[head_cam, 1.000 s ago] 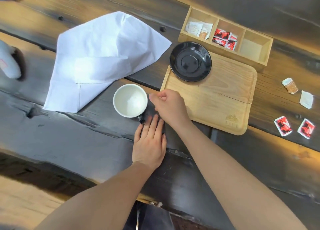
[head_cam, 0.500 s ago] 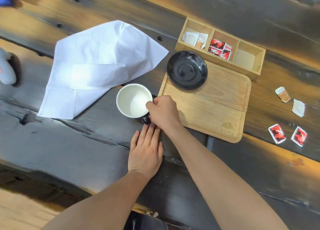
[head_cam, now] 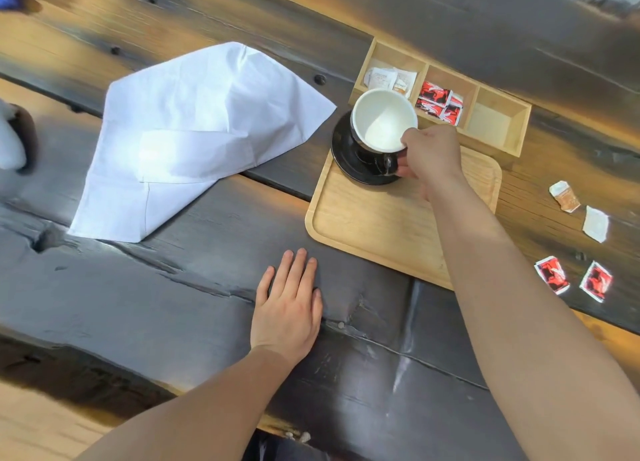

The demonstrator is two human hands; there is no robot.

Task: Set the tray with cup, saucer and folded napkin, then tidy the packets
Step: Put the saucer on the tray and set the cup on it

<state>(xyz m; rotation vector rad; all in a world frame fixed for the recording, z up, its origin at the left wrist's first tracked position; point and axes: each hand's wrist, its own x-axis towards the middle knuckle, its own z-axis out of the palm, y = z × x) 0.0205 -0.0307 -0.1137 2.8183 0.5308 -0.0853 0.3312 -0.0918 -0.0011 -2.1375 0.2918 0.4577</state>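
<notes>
My right hand [head_cam: 431, 154] grips the handle of the cup [head_cam: 382, 121], black outside and white inside, tilted over the black saucer [head_cam: 346, 162]. The saucer sits at the far left corner of the wooden tray [head_cam: 377, 225]. Flat on the dark table lies my left hand [head_cam: 289, 304], fingers spread, holding nothing. A white napkin [head_cam: 194, 131] lies loosely spread to the left of the tray. Loose packets lie right of the tray: a brown one [head_cam: 564, 195], a white one [head_cam: 595, 223] and two red ones [head_cam: 552, 275] [head_cam: 596, 282].
A wooden three-compartment box [head_cam: 498, 121] stands behind the tray, with white packets [head_cam: 381, 77] in the left slot, red packets [head_cam: 438, 100] in the middle one and nothing in the right one. A white and brown object [head_cam: 15, 138] sits at the left edge.
My right hand took the cup by its handle, lifted it from the table and carried it right and away, over the saucer. My left hand stayed flat on the table.
</notes>
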